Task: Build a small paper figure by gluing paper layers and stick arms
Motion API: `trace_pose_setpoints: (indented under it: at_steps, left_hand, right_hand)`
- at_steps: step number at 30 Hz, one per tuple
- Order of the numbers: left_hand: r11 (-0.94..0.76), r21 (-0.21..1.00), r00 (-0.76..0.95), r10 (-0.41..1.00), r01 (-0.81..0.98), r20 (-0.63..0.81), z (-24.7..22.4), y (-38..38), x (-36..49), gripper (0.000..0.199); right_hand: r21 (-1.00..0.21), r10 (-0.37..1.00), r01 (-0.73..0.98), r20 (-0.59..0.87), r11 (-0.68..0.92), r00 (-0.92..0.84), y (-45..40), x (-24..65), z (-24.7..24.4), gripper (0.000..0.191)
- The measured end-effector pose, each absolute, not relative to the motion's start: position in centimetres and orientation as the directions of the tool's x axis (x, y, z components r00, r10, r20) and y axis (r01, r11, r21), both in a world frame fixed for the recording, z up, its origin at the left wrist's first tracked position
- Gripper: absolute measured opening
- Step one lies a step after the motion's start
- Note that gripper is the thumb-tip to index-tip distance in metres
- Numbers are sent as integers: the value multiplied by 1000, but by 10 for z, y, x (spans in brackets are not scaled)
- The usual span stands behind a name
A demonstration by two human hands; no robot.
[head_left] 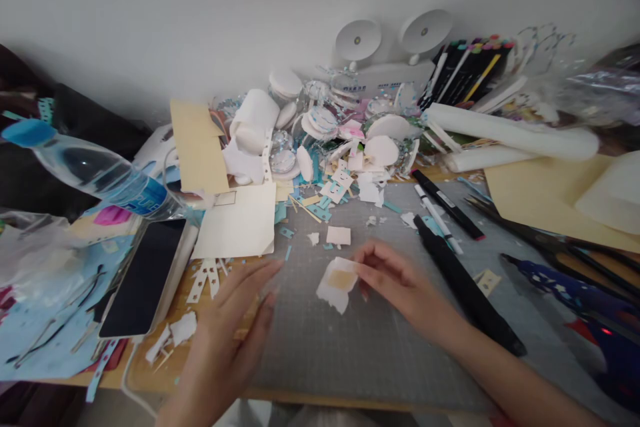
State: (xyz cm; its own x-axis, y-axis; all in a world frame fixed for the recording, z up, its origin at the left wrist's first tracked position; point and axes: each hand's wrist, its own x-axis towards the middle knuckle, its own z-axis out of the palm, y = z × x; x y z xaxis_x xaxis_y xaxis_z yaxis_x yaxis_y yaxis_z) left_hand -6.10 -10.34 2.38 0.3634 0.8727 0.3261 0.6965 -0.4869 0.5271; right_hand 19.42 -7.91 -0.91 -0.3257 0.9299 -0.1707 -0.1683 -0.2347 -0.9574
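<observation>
Between thumb and fingers, my right hand (387, 273) pinches the edge of a torn piece of white paper (325, 292) with a tan square patch on it. The paper is over the grey cutting mat (320, 353). To its left, my left hand (237, 323) holds nothing, its fingers apart and slightly blurred. Just beyond the held paper, a small pale paper rectangle (339, 235) lies on the mat with tiny scraps around it.
A water bottle (105, 173) leans at the left above a smartphone (145, 277). Paper scraps and white discs (320, 121) pile along the back. At right lie a black pen (447, 203), a black cutter-like tool (465, 287), scissors (560, 240) and a dark blue glue gun (565, 300).
</observation>
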Motion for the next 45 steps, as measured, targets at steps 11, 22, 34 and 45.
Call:
trace_pose_setpoints:
  at_steps: [11,22,34,45]
  left_hand:
    - [-489,329,320,832,808,453,27,-101,-74,19]
    - [-263,880,354,928,395,118,43,-124,-27,14]
    - [-258,901,295,943,347,157,40,-124,-24,17]
    - [-361,882,352,902,303,249,41,-123,-27,17]
  right_hand:
    - [-962,919,-75,-227,-264,-323,-106,198,16,18]
    - [-993,932,46,-114,-105,-344,-123,185,31,5]
    - [-995,987,94,-41,-27,-158,-124,199,35,26]
    - [-996,983,59,-82,-73,-163,-133,211,18,37]
